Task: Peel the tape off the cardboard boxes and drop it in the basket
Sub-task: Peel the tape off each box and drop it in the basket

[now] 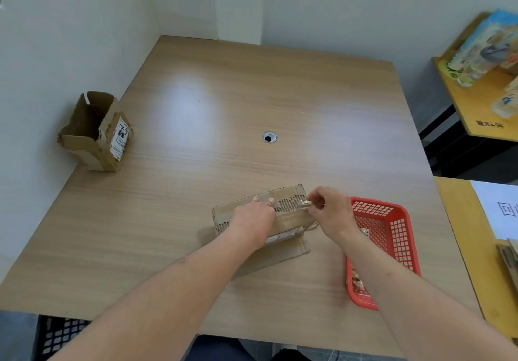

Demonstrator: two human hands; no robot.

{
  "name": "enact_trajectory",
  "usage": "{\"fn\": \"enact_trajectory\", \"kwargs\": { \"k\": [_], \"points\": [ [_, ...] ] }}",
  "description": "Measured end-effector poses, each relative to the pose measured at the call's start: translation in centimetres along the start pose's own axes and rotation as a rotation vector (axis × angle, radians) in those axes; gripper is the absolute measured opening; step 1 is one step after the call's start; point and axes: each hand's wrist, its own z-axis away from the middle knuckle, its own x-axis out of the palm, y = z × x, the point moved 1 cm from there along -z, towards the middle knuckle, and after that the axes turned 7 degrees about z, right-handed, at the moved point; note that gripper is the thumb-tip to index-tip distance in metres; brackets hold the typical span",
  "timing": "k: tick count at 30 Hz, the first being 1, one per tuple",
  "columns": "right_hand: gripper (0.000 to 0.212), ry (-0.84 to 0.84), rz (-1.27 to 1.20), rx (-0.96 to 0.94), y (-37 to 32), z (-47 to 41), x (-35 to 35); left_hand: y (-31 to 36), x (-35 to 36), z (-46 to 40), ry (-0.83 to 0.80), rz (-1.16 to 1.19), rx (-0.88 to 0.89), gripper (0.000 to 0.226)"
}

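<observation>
Right hand pinching tape, seemingly crosswise.

Hidden and cut-off parts

The left hand covers the middle of the flattened box; the right forearm hides part of the basket; the box label's print is too small to read.

Red lattice basket at four o'clock; brown cardboard box, centre; wood-grain tan table.
</observation>
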Motion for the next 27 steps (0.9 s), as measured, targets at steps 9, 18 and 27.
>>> {"fn": "enact_trajectory", "kwargs": {
  "k": [9,18,27],
  "points": [
    [0.011,-0.124,0.021,-0.191,0.2,-0.1,-0.1,0.9,-0.3,0.1,0.075,-0.022,0.038,0.045],
    [0.037,-0.218,0.050,-0.060,0.3,-0.6,1.0,2.4,0.6,-0.5,0.228,0.047,0.085,0.064],
    [0.020,-0.151,0.258,-0.133,-0.1,0.8,1.7,2.2,1.0,-0.9,0.163,0.089,0.064,0.072]
  ]
}}
